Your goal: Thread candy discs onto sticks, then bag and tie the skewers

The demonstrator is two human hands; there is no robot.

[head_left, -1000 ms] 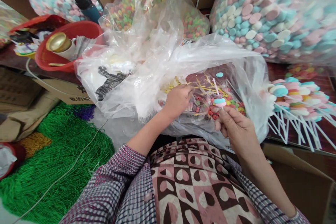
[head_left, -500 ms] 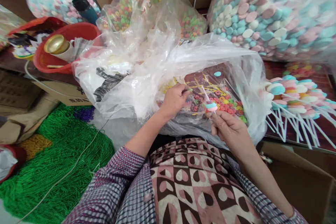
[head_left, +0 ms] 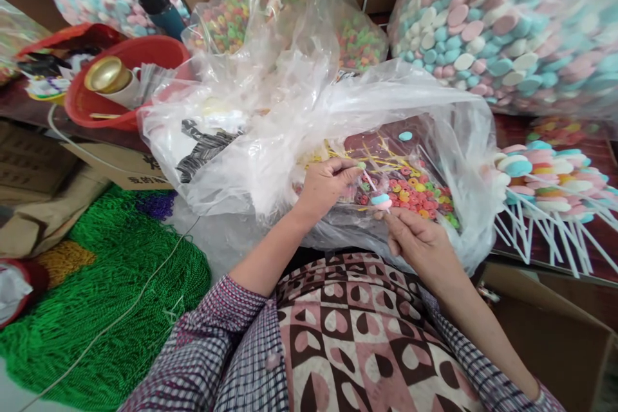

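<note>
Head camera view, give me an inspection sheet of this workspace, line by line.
Surface: dark reddish table, mostly covered.
Job's things: stick carrying a pink and blue candy disc; loose coloured candy rings in an open clear plastic bag.
Clutter: finished candy sticks in a row at right; big bags of pastel discs and rings; red basin with a gold-lidded jar.
Grippers: left hand pinches a ring at the stick's tip; right hand holds the stick's lower end.
Cables: white cord over green beads.
Surroundings: cardboard boxes.
</note>
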